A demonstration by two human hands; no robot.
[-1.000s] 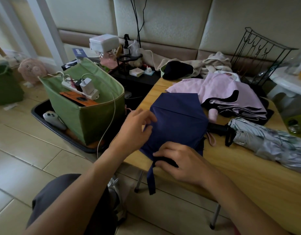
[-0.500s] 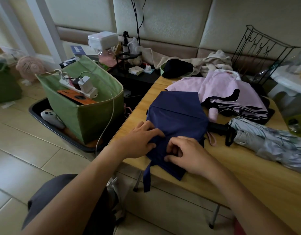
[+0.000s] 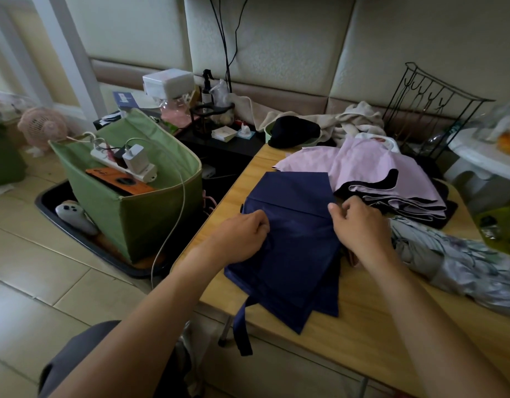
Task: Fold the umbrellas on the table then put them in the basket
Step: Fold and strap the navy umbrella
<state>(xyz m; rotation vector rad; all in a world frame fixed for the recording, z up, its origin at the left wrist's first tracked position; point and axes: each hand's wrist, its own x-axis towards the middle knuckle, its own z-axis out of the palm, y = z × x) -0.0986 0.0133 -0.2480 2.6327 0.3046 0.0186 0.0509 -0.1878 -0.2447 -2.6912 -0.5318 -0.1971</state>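
Navy cloth is what both grips have hold of: the left hand [image 3: 242, 239] pinches the near-left edge of the navy umbrella [image 3: 294, 239], and the right hand [image 3: 362, 225] pinches its right edge, fingers curled into the fabric. Half a second ago the two hands sat close together low on the canopy; now they have spread apart to opposite sides and moved further up it. That reads as smoothing and lining up the panels before rolling, so folding of this first umbrella is under way and far from done. It lies flat on the worktop [image 3: 362, 340], its strap [image 3: 242, 331] hanging over the near edge. The pink umbrella [image 3: 371, 173] and grey umbrella [image 3: 460, 268] lie unfolded beyond, the grey one cut off at the frame's right. The navy handle is hidden behind the right hand. The green basket [image 3: 150, 214] stands on the floor to the left, with a power strip [image 3: 124, 163] resting on top.
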